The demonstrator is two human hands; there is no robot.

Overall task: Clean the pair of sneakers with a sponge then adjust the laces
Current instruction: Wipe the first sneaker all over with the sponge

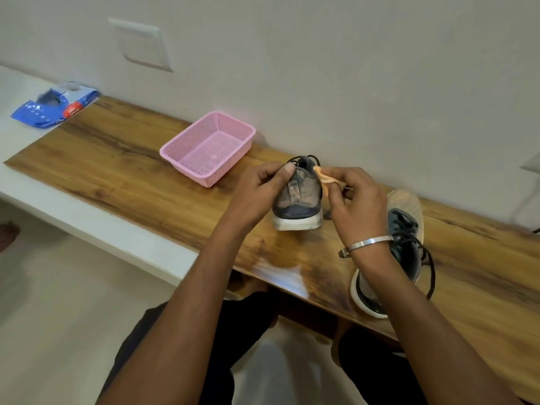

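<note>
Left hand (264,182) gripping heel collar of grey shoe (298,197) upright on wooden shelf (122,165) | right hand (355,197) pinching orange sponge (323,175) against shoe's right side | second shoe (404,247) lying near right wrist | pink basket (175,147) left, apart

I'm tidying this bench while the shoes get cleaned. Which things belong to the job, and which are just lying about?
Part of the job:
- sneaker being wiped, held by the left hand
- orange sponge, pinched in the right hand
- second sneaker, lying beside that arm

Just lying about:
- pink basket, holding nothing
- blue packet at the bench's far left end
</note>
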